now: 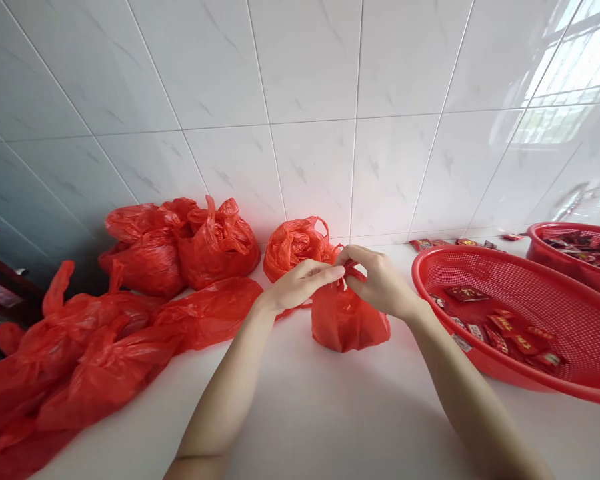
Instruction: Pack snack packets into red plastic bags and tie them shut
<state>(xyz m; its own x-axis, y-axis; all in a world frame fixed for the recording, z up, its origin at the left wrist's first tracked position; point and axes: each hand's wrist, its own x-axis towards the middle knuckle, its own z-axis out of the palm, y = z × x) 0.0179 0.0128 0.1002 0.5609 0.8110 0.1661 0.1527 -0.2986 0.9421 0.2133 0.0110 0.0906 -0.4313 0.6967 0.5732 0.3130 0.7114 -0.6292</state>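
Note:
A small filled red plastic bag (350, 323) stands on the white tabletop in front of me, its neck bunched together at the top. My left hand (303, 283) comes in from the left, its fingers closed at the gathered handles. From the right, my right hand (377, 277) pinches the same handles, fingers curled, with a small loop of red plastic between the two hands. Part of the grip is hidden behind the fingers. Just behind them sits another red bag (297, 247), bulky and crumpled, against the tiled wall.
At right, a red plastic basket (570, 313) holds several small wrapped packets (523, 340); a second red basket (545, 250) stands behind it. More packets (467, 242) lie along the wall. Several red bags (145, 253) fill the left side, and a flat red bag (207, 313) lies beside my left arm.

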